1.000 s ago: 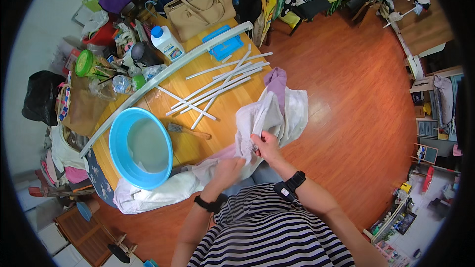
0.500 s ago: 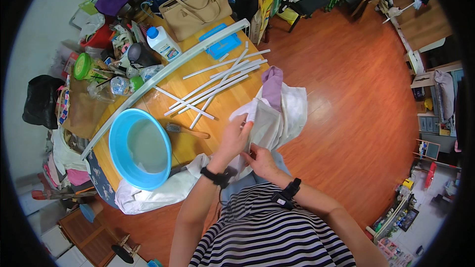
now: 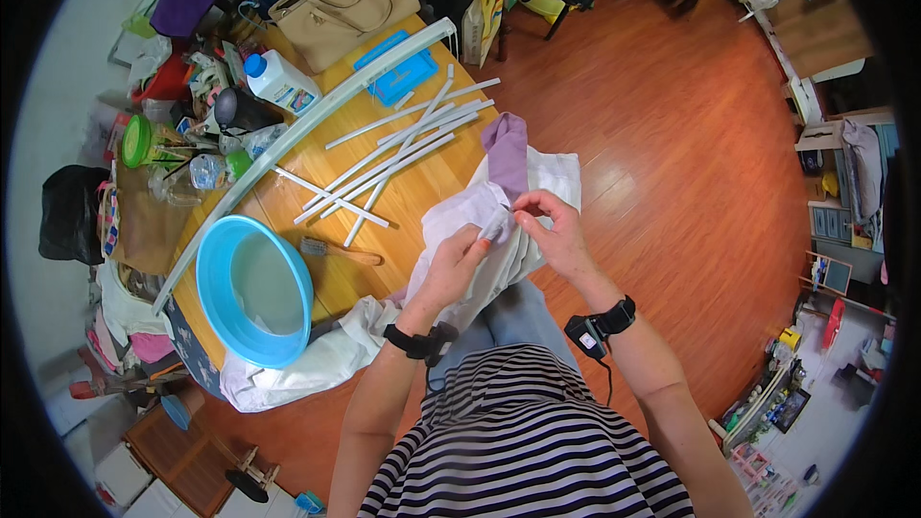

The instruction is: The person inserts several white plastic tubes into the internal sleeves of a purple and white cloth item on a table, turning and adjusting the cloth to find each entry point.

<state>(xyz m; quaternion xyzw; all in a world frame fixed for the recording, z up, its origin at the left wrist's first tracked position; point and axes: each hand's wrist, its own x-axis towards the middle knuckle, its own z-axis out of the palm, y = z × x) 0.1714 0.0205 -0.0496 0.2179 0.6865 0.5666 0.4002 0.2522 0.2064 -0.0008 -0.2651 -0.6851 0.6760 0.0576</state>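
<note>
White fabric [image 3: 470, 299] with a purple section [image 3: 506, 149] drapes over the table's right edge and my lap. My left hand [image 3: 451, 267] is closed on a gathered edge of it, the thumb lying on top. Close by, my right hand [image 3: 558, 236] pinches at the same edge, thumb and forefinger together at its far end. Whether a small object also sits in that pinch is too fine to make out. More white cloth [image 3: 317, 364] is bunched along the table's near edge. Black straps with small devices circle both wrists.
On the wooden table [image 3: 278, 194] stand a blue basin [image 3: 302, 278] of cloudy water, a wooden-handled brush [image 3: 341, 250], several white tubes [image 3: 384, 173] and a blue plastic case [image 3: 408, 77]. A long pale rail [image 3: 312, 120] crosses behind them, before a white bottle [image 3: 282, 82] and beige handbag [image 3: 347, 8].
My right hand has moved up and away from me, from below the left hand to the far end of the held edge. The left hand keeps its hold. The view has shifted slightly.
</note>
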